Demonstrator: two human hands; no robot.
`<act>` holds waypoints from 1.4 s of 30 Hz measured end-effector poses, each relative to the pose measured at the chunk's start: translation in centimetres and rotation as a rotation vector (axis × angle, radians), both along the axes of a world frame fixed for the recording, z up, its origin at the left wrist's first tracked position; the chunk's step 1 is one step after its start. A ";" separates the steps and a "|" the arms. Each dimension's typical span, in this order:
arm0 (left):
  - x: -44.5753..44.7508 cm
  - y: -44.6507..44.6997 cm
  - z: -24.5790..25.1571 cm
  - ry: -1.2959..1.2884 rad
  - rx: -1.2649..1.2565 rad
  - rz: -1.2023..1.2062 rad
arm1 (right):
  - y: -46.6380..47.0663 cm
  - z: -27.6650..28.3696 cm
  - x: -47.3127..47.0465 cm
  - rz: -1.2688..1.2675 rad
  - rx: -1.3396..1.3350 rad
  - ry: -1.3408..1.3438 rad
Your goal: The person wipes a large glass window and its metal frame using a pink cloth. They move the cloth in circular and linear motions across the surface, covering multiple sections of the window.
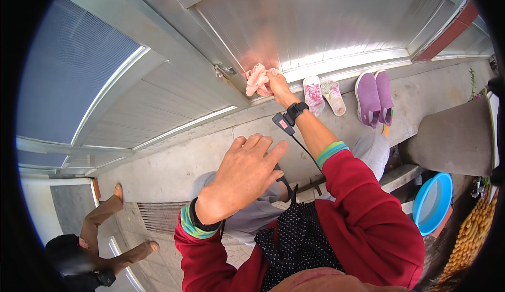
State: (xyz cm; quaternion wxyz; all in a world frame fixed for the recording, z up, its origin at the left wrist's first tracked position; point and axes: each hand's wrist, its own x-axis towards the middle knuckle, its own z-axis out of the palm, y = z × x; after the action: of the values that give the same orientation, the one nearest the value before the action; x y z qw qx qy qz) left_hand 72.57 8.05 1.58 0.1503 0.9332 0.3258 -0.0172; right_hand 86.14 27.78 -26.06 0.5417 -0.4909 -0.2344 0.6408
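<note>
My right hand [279,86] grips a crumpled pink cloth [257,79] at the lower left corner of a ribbed metal door panel [315,19]. The cloth is bunched against the panel, close to its bottom edge. Just left of it, a metal latch [225,72] is fixed to the door frame. My left hand [248,169] hangs in the air in front of my knees, back upward, fingers a little apart and holding nothing. A black strap with a small device [285,123] and cable is on my right wrist.
Floral slippers [313,94] and purple slip-on shoes [369,98] stand on the concrete ledge by the door. At right are a large grey container [453,138], a blue basin [433,203] and piled corn cobs [471,233]. Another person [94,248] sits at lower left.
</note>
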 end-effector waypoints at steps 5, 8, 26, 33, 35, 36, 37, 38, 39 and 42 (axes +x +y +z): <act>0.2 -0.4 0.0 0.002 -0.035 -0.014 | -0.1 1.8 -0.7 0.044 0.130 0.152; 0.3 -0.1 -0.1 0.003 -0.025 -0.014 | 0.0 1.4 -1.0 -0.005 -0.028 0.158; 0.4 0.1 -0.4 -0.022 0.047 -0.024 | -0.2 1.2 -0.7 -0.030 -0.070 0.061; 0.5 0.3 -0.3 0.038 -0.012 -0.005 | -0.5 4.0 -0.2 0.037 0.088 -0.007; 0.4 0.2 -0.4 0.031 -0.001 -0.007 | -0.5 7.2 0.0 0.059 0.211 -0.023; 0.5 0.1 -0.4 0.023 0.004 -0.012 | -0.2 9.1 0.2 0.069 0.278 -0.015; 0.5 0.1 -0.5 0.013 0.008 -0.016 | 0.1 11.1 0.5 0.080 0.345 -0.007; 0.5 0.0 -0.5 0.015 0.005 -0.020 | 0.3 13.0 0.6 0.078 0.405 0.027; 0.6 0.0 -0.5 0.018 0.003 -0.022 | 0.5 14.8 0.7 0.077 0.465 0.063; 0.5 0.0 -0.5 0.022 0.003 -0.015 | 1.0 17.8 0.6 0.022 0.546 0.129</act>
State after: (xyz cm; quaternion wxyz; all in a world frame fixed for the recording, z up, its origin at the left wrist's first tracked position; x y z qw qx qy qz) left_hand 73.07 8.07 1.08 0.1454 0.9356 0.3206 -0.0280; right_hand 86.76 28.77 -8.26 0.6608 -0.2823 -0.3685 0.5897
